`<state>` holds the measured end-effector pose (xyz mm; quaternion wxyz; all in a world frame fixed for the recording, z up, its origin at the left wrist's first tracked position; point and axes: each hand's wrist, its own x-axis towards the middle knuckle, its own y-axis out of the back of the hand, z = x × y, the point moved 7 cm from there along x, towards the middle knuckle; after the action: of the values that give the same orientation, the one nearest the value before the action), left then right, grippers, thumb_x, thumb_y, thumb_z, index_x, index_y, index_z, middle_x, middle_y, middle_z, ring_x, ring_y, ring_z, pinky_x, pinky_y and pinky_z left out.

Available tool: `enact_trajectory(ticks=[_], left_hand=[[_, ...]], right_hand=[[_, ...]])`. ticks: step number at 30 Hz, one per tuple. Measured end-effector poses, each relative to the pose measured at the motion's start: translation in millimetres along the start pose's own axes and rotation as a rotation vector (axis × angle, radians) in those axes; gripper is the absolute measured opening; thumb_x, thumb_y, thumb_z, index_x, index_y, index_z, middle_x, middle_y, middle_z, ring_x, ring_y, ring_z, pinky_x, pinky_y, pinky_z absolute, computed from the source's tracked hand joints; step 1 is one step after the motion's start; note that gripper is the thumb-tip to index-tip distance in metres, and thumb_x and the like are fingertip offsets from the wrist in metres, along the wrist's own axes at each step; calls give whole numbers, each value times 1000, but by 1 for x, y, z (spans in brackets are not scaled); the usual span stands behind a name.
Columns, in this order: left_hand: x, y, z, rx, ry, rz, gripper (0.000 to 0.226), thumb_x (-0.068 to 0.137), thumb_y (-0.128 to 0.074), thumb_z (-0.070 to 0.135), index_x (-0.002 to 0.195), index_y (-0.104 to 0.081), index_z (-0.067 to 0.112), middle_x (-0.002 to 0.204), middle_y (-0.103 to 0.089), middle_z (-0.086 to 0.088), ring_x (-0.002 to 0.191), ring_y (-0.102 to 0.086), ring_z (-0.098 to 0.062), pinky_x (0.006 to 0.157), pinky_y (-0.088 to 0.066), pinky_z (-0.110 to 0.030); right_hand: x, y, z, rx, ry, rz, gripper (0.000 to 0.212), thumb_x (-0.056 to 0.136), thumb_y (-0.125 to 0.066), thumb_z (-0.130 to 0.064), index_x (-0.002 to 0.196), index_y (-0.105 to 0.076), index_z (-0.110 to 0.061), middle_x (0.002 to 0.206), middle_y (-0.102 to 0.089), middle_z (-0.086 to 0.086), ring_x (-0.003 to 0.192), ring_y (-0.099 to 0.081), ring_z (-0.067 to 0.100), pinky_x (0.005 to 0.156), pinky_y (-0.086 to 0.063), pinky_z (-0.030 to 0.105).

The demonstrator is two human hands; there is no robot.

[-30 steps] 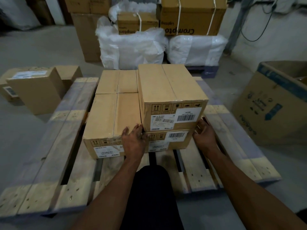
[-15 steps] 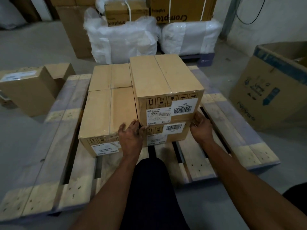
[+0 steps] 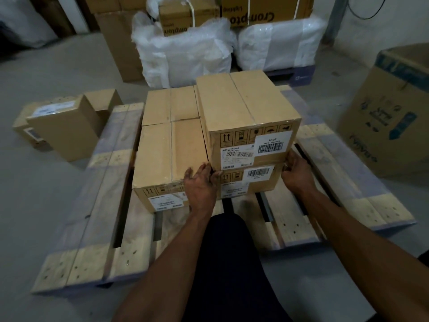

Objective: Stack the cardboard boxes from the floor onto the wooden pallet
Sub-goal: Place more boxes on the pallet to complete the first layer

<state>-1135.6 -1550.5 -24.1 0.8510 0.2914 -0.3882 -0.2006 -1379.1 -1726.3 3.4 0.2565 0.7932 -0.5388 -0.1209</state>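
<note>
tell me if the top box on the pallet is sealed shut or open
Sealed shut: the top box has both flaps flat, meeting along a closed centre seam.

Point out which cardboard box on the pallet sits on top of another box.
The top box, on the pallet's right stack, between both hands, showing the larger barcode label. The others beside it rest directly on the pallet boards.

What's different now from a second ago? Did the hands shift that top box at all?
Very little. The left hand and right hand stay at the lower front corners of the top box, which sits as before on the box beneath. If it was nudged, the shift is too small to tell. The wooden pallet and the floor boxes are unchanged.
</note>
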Motion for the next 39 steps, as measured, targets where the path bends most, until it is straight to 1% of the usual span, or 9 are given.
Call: enact_trajectory(ticks=[7, 10, 13, 14, 18, 24, 29, 33, 39], left_hand=[[1, -3, 0, 4, -16, 7, 45, 97, -60, 47, 112, -79, 9, 112, -79, -12, 105, -75, -24, 114, -43, -49], [2, -3, 0, 3, -12, 5, 38, 95, -67, 39, 112, -79, 8, 110, -79, -13, 102, -76, -26, 114, -42, -48], [3, -2, 4, 19, -50, -25, 28, 99, -63, 42, 108, -73, 17, 105, -78, -2, 90, -73, -25, 114, -36, -41], [3, 0, 8, 33, -62, -25, 26, 99, -64, 42, 105, -70, 18, 103, -77, 0, 87, -72, -25, 113, -35, -40], [0, 1, 12, 51, -20, -32, 27, 93, -56, 45, 96, -66, 19, 90, -75, -1, 76, -70, -30, 109, -37, -42], [0, -9, -2, 52, -6, -41, 24, 91, -60, 38, 95, -69, 16, 90, -79, -4, 75, -72, -31, 108, -40, -46], [0, -8, -2, 53, 39, -32, 28, 92, -59, 41, 96, -70, 15, 91, -79, -5, 73, -72, -31, 110, -39, -45], [0, -9, -4, 47, 74, -55, 31, 90, -63, 41, 101, -75, 15, 98, -80, -6, 80, -73, -33, 113, -37, -44], [1, -5, 0, 29, 52, -33, 25, 88, -67, 33, 105, -77, 17, 97, -81, -4, 76, -74, -32, 112, -39, -45]], right_hand=[[0, 8, -7, -7, -7, -92, 53, 82, -64, -5, 130, -62, -26, 123, -73, -2, 114, -68, 17, 98, -58, 48], [0, 8, -2, 46, -17, -144, 50, 82, -72, -18, 127, -63, -37, 121, -74, -9, 114, -68, 9, 99, -58, 48], [3, 10, 2, 123, -18, -197, 56, 71, -73, -41, 126, -63, -41, 124, -73, -11, 117, -67, 10, 101, -56, 50], [0, 13, -7, 132, -5, -216, 57, 71, -72, -39, 127, -62, -42, 127, -71, -10, 121, -65, 11, 104, -54, 49], [-9, 21, -28, 82, 21, -316, 62, 89, -64, 0, 137, -47, -35, 139, -59, -6, 132, -54, 13, 110, -47, 36], [-14, 20, -33, 73, -2, -360, 79, 68, -66, -40, 142, -40, -42, 141, -56, -12, 131, -51, 7, 111, -46, 37], [-12, 19, -35, 90, -12, -379, 77, 82, -77, -29, 148, -39, -39, 142, -53, -17, 134, -47, 6, 112, -45, 39], [-14, 20, -34, 111, -10, -364, 81, 79, -74, -27, 152, -40, -31, 145, -53, -12, 136, -47, 8, 112, -45, 39], [-15, 19, -32, 78, -25, -360, 70, 89, -73, -8, 140, -39, -41, 132, -52, -21, 129, -47, 1, 100, -45, 23]])
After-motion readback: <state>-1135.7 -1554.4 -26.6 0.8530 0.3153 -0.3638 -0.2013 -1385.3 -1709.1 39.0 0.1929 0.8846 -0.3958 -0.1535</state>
